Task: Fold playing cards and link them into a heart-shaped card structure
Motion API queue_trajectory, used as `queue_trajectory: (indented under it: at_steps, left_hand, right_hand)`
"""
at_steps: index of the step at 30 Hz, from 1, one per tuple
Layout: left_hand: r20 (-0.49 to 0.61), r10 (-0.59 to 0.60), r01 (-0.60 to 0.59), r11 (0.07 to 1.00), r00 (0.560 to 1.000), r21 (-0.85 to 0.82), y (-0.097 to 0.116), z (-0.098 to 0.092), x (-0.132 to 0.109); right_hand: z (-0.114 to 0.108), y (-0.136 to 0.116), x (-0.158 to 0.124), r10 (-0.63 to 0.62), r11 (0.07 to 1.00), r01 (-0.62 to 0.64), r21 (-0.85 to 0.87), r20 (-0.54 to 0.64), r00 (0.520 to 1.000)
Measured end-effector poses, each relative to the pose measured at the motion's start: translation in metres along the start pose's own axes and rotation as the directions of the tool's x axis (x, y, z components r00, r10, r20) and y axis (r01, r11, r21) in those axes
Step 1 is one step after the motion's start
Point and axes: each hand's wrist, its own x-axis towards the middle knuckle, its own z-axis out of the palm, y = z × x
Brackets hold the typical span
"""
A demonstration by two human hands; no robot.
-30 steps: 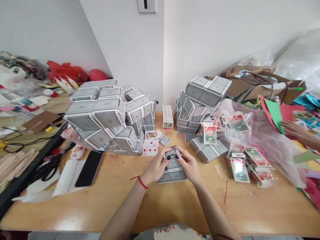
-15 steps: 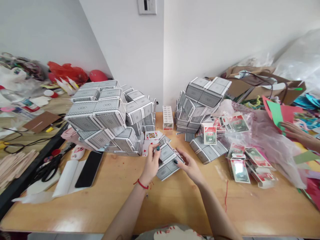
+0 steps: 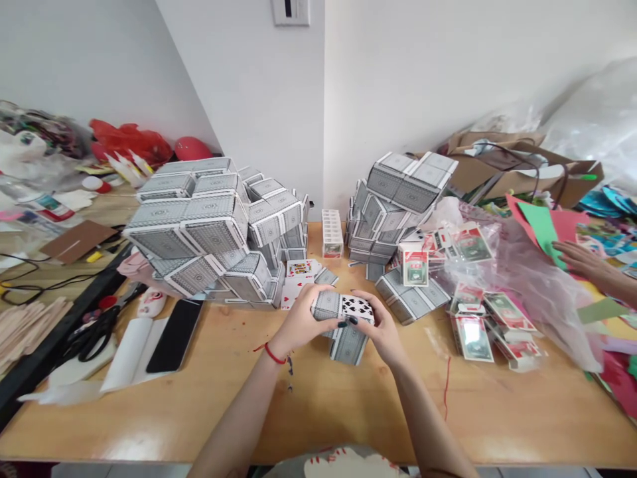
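Between my hands is a block folded from playing cards (image 3: 349, 344), mostly grey patterned backs, with a spade card face (image 3: 357, 307) on its upper right. My left hand (image 3: 303, 320) grips its left side, thumb on the front. From the right, my right hand (image 3: 382, 330) holds it, the thumb almost meeting the left one. Just behind lie loose playing cards (image 3: 298, 287), some face up with hearts and a court card. Large stacks of card blocks rise at the left (image 3: 209, 226) and right (image 3: 393, 199). Another card block (image 3: 411, 299) rests right of my hands.
Boxed card decks (image 3: 470, 337) and clear plastic wrap (image 3: 527, 265) cover the right side. A row of packs (image 3: 332, 234) stands by the wall. At left lie a phone (image 3: 175, 337), white paper (image 3: 127, 352) and scissors (image 3: 97, 332). Another person's hand (image 3: 580, 255) touches coloured paper (image 3: 542, 229).
The card block has been turned, so a spade face now shows on its upper right. Both thumbs have come together at its front. The other person's hand has barely shifted.
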Motion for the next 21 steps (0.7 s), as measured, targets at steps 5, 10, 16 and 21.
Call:
queue_trajectory:
  at_steps: [5,10,16,21]
  left_hand:
    - [-0.021,0.065,-0.067,0.996,0.998,-0.066,-0.003,0.006,-0.003]
    - [-0.090,0.066,-0.079,0.985,0.994,-0.152,-0.011,0.008,-0.006]
    - [-0.150,0.052,-0.082,0.977,0.987,-0.199,-0.013,0.009,-0.008]
    - [-0.148,0.032,-0.069,0.966,0.988,-0.251,-0.014,0.009,-0.009]
  right_hand:
    - [0.000,0.000,0.001,-0.067,0.997,0.068,-0.023,0.043,0.997]
    - [0.002,0.006,0.000,-0.015,0.999,0.014,0.029,0.044,0.999]
    - [0.004,0.002,0.001,-0.049,0.998,0.049,-0.033,-0.014,0.999]
    - [0.007,-0.001,0.000,-0.091,0.992,0.089,-0.089,-0.019,0.996]
